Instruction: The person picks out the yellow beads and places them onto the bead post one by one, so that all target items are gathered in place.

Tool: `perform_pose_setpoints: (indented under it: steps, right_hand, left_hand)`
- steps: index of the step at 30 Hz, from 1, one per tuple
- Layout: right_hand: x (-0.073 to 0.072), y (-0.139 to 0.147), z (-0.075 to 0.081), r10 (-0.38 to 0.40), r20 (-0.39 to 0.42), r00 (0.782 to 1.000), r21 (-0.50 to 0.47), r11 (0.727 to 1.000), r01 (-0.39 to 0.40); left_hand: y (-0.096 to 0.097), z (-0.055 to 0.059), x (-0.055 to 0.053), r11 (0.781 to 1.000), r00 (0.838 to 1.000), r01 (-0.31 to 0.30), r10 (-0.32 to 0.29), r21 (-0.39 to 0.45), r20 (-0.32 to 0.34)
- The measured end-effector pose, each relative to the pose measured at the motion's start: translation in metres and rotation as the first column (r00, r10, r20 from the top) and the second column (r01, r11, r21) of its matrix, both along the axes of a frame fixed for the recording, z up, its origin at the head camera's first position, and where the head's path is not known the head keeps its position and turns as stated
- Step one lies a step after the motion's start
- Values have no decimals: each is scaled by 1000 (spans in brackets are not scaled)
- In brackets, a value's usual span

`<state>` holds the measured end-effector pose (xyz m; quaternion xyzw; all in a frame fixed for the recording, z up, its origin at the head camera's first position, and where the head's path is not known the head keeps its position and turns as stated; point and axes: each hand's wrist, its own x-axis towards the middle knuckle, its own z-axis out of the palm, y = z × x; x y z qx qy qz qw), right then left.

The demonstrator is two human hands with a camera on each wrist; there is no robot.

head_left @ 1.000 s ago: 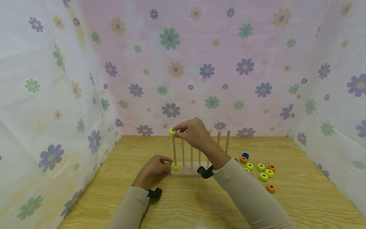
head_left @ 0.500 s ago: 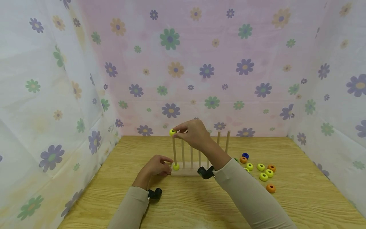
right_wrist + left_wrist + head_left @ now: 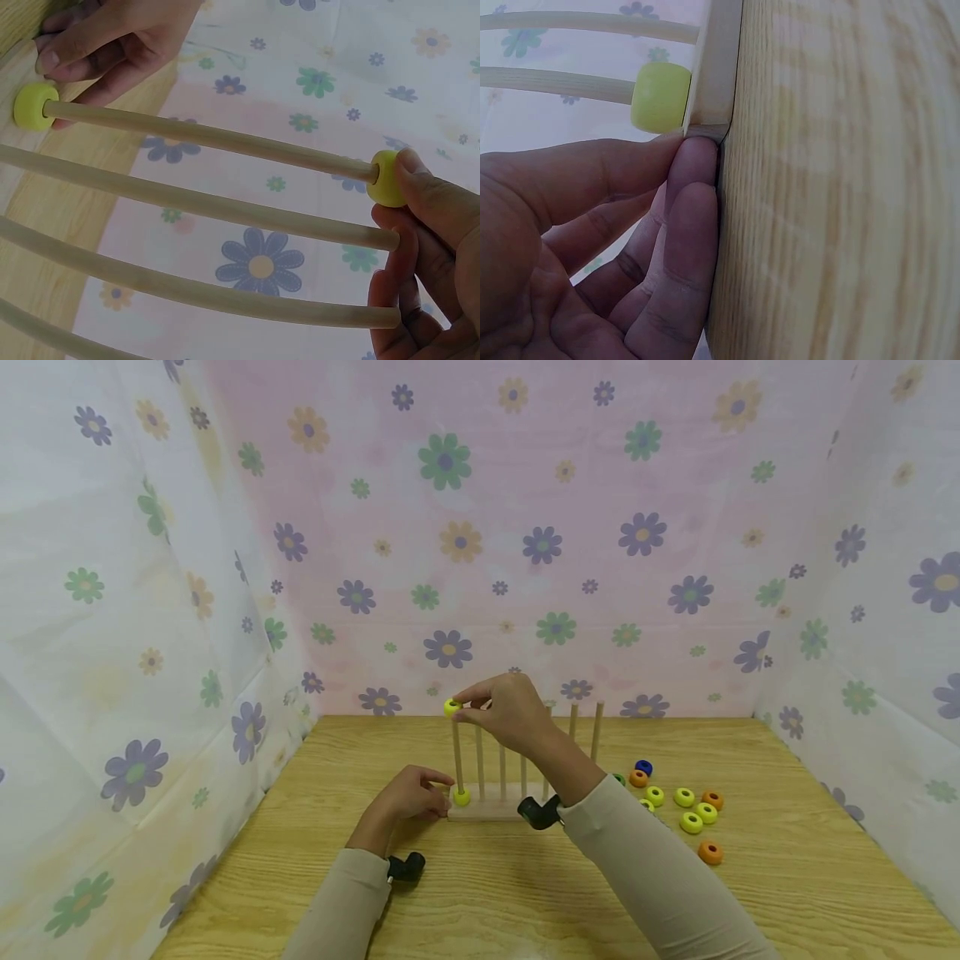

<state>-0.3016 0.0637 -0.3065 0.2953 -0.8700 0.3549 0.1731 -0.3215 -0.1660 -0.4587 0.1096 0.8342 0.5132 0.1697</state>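
Note:
A wooden rack with a row of upright pegs has its base (image 3: 480, 814) on the table. My right hand (image 3: 510, 714) pinches a yellow ring bead (image 3: 387, 180) between thumb and fingers. That bead sits over the top end of the leftmost peg (image 3: 217, 137), whose tip enters its hole. At the foot of the same peg rests another yellow bead (image 3: 660, 96). Low at the rack's left end, my left hand (image 3: 408, 793) holds the base with thumb and curled fingertips. The right forearm hides part of the rack.
Several loose yellow beads (image 3: 683, 797), orange beads (image 3: 710, 853) and a blue bead (image 3: 643, 768) lie right of the rack on the wood-grain table (image 3: 465, 893). A green bead (image 3: 619, 779) is partly hidden by the right sleeve. Flowered cloth (image 3: 525, 568) encloses the back and sides.
The pinched yellow bead has come down very slightly at the peg's top. Otherwise both hands and the rack stay in place.

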Motion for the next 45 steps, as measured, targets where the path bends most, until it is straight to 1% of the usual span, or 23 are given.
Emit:
perform_pose_setpoints:
  steps: [9, 33, 45]
  right_hand:
    - [3, 0, 1, -7, 16, 1000, -3, 1000, 7]
    - [4, 1, 1, -9, 9, 1000, -5, 1000, 9]
    - [2, 2, 0, -25, 20, 999, 25, 999, 24]
  left_hand:
    - [1, 0, 0, 1000, 1000, -10, 10, -18, -7]
    - [1, 2, 3, 1000, 1000, -5, 5, -18, -15]
    - [1, 0, 1, 1000, 1000, -14, 14, -20, -11]
